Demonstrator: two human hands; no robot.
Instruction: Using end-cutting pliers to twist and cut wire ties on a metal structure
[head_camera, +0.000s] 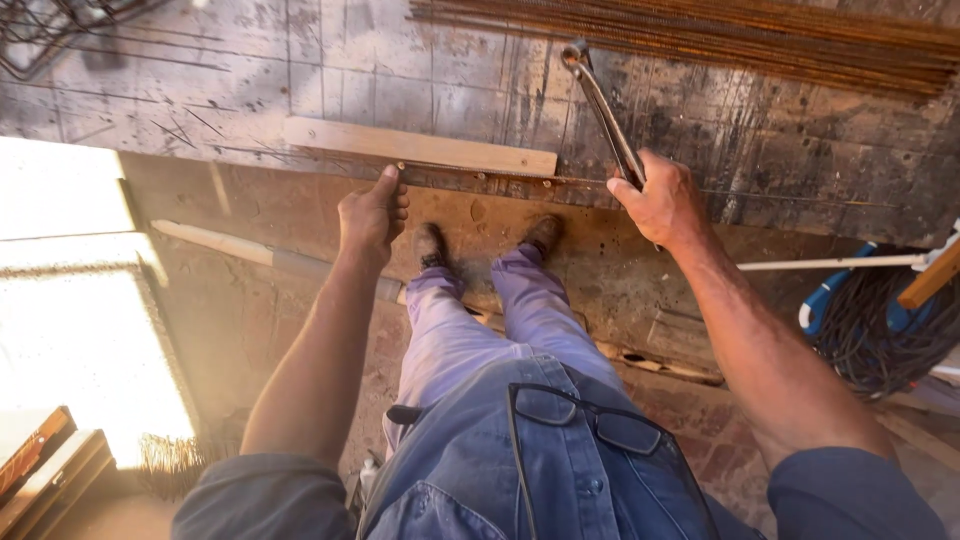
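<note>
My left hand (372, 212) is closed with the thumb pressed on the end of a thin rusty steel rod (480, 178) that runs along the near edge of a worn, marked workbench (250, 80). A wooden slat (420, 146) lies just behind that rod. My right hand (660, 200) grips the handle of a long metal bending tool (603, 105), whose forked head reaches up toward the back of the bench. The rod continues to the right past my right hand.
A bundle of rusty rods (720, 38) lies across the bench's far right. A wooden-handled tool (230, 246) lies on the floor by my feet (485, 240). Coiled dark cable with blue fittings (880, 325) sits at right. Bright sunlight washes out the left floor.
</note>
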